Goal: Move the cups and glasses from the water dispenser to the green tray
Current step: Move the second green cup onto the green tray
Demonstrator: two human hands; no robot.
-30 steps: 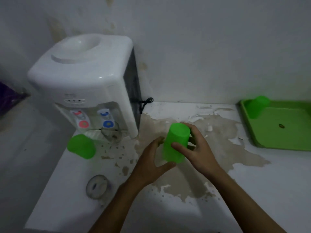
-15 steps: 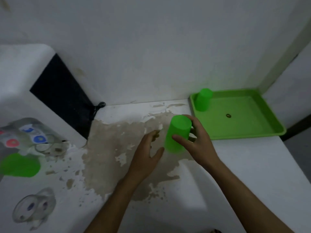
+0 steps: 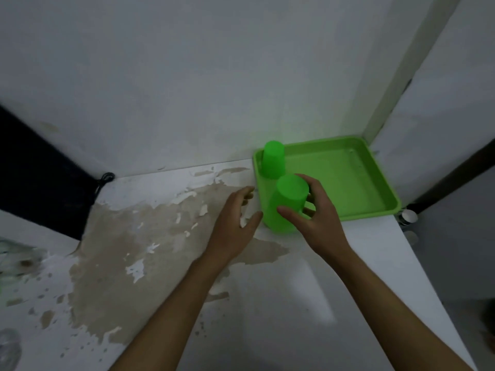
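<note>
Right hand (image 3: 318,218) grasping an inverted green cup (image 3: 285,207) over the near-left corner of the green tray (image 3: 348,180), beside an already placed cup (image 3: 273,159); left hand (image 3: 234,218) released, hovering above the worktop (image 3: 294,303), likely steadying

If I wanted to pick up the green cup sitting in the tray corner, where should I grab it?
Grab the green cup round its middle, from the open tray side on the right. It stands upside down, closed base up, so there is no rim to hook. The wall sits close behind it, and the right hand carries another cup in front.
</note>
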